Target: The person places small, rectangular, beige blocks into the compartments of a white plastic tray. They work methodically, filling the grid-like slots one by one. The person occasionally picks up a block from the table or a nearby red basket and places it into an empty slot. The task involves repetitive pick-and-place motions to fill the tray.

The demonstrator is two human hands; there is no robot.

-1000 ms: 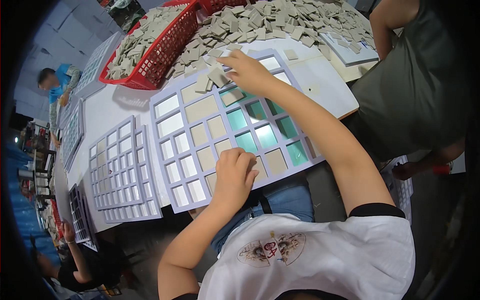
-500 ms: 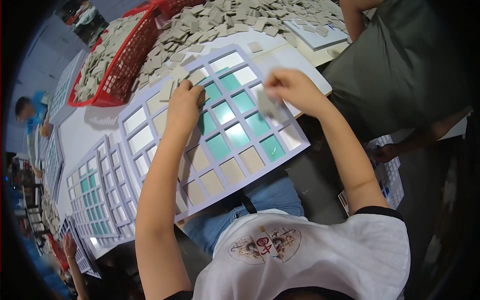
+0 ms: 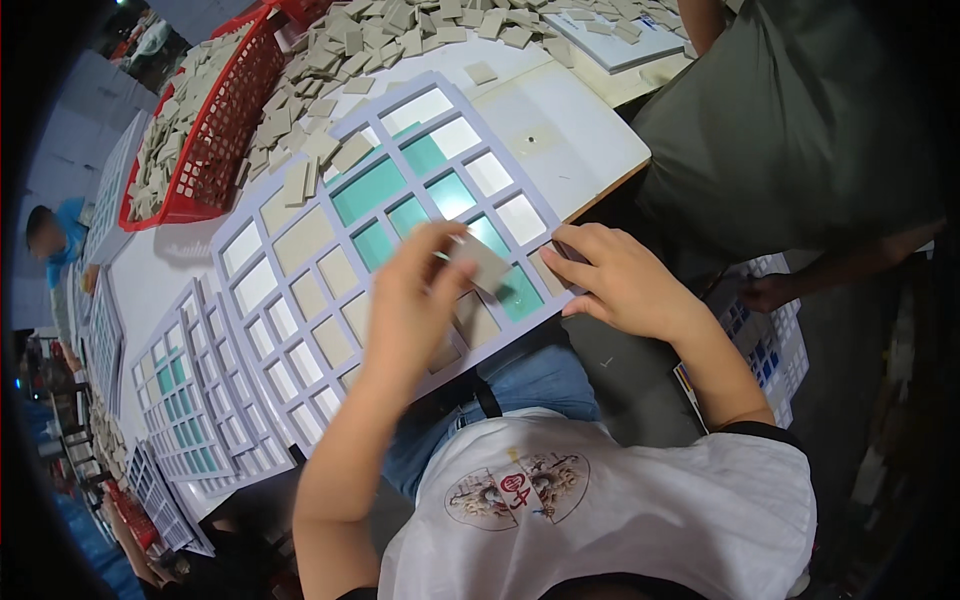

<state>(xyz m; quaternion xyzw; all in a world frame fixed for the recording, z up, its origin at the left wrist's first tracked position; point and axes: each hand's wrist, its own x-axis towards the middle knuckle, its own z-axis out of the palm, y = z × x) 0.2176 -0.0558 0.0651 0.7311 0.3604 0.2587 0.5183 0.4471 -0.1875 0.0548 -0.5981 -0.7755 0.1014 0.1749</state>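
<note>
Head view, left hand (image 3: 415, 300) pinching grey tile (image 3: 480, 265), right hand (image 3: 615, 280) pressing lavender grid tray (image 3: 300, 300).

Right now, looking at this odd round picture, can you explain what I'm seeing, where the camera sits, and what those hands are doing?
There is no machine here: these are a person's two bare hands, filmed by a wide-angle camera worn on their head and looking down, which is why straight edges bend. The white shirt at the bottom is their own. On the white table lies a pale grid frame with square pockets, some filled with green tiles, some with beige ones, some still bare. The left hand holds a grey-beige tile over the frame. The right hand rests at the frame's near corner. Farther back are a heap of loose tiles and a red basket holding more. Another person in dark green stands at the right.
</note>
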